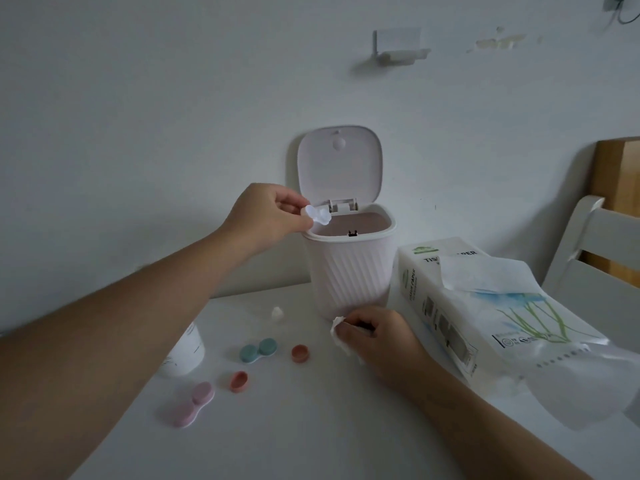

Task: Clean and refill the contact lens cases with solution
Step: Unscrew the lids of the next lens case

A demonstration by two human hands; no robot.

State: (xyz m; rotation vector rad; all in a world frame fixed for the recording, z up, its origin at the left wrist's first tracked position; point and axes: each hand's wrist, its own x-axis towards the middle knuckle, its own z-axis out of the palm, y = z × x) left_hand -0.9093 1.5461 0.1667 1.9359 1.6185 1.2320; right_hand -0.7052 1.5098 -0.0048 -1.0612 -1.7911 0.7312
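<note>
Contact lens case base (pixel 317 215) — white, capless — I hold pinched in my left hand (pixel 266 216) over the left rim of the open bin (pixel 349 268). My right hand (pixel 377 336) — nearer, on the table (pixel 311 427) — is closed around a crumpled tissue (pixel 337 329).

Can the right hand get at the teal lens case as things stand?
Probably yes, but it's occupied: the right hand grips a crumpled tissue. The teal lens case lies just left of it on the table, nothing between.

Dim, flat light, soft shadows, wide-angle edge distortion
</note>
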